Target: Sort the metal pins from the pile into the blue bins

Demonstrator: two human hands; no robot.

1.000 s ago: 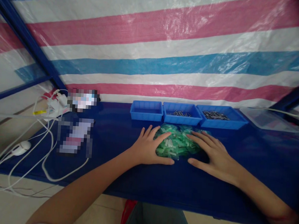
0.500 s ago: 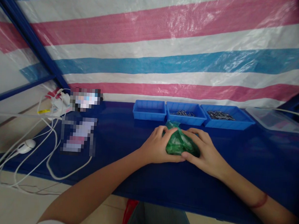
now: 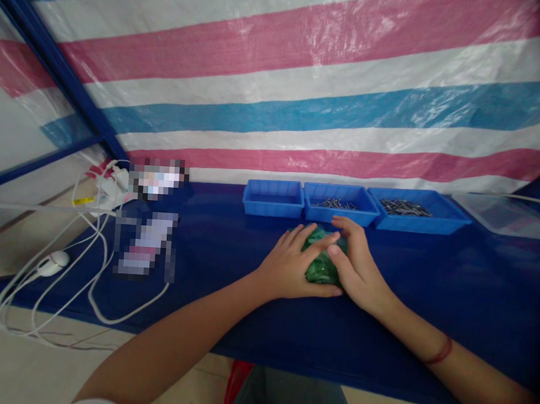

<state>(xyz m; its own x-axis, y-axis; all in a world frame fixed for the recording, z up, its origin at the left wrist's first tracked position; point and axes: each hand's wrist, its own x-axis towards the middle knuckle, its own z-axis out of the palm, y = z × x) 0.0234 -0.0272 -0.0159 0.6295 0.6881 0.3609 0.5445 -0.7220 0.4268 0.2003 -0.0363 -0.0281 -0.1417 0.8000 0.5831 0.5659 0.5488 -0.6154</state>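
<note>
A crumpled green plastic bag point(image 3: 323, 270), bunched into a compact bundle, lies on the blue table between my hands. My left hand point(image 3: 289, 264) wraps its left side, with fingers over the top and the thumb along the near edge. From the right, my right hand point(image 3: 361, 271) presses against it, the thumb on top near the left fingertips. The bag's contents cannot be made out. Just beyond the hands stand a left blue bin point(image 3: 273, 209), a middle blue bin point(image 3: 342, 217) with some thin metal pieces, and a right blue bin point(image 3: 424, 225) with more of them.
A clear plastic lid point(image 3: 502, 215) lies at the back right. On the left are two blurred-out devices, white cables point(image 3: 95, 295) and a white plug-like piece point(image 3: 53, 263). A striped plastic sheet point(image 3: 279, 126) hangs behind the blue table point(image 3: 261, 342).
The bag is squeezed smaller and its upper tip is now pressed down. My right hand has rolled over it, its thumb moving from the near edge to the top.
</note>
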